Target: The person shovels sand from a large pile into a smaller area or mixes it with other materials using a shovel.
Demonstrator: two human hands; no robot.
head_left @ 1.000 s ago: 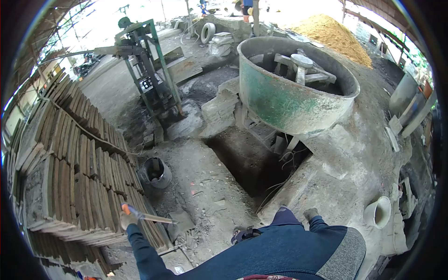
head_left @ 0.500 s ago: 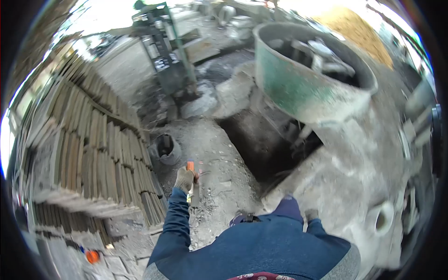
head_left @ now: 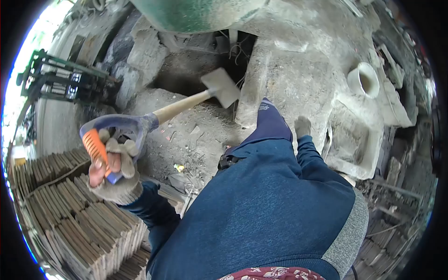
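My left hand [head_left: 116,163], in a pale knitted glove with bare fingertips, grips a spade by the orange part of its D-handle. The spade [head_left: 182,107] has a blue handle frame, a light wooden shaft and a flat square metal blade. It slants up to the right, its blade over the near edge of a dark rectangular pit [head_left: 182,70]. Beyond my knee, my right hand [head_left: 302,126] is small and gloved, close to the pale concrete surface. Its fingers are not clear enough to show whether they touch or hold anything.
Stacked thin slabs [head_left: 84,219] stand at the lower left. A green drum [head_left: 196,14] borders the pit's far side. To the right are a white bucket [head_left: 364,80] and a concrete trough [head_left: 366,165]. A green metal frame [head_left: 60,77] stands at the left; rubble covers the ground.
My view has tilted down and turned right. My left hand has come closer with the spade's handle, and the whole spade now shows, its blade at the pit edge.
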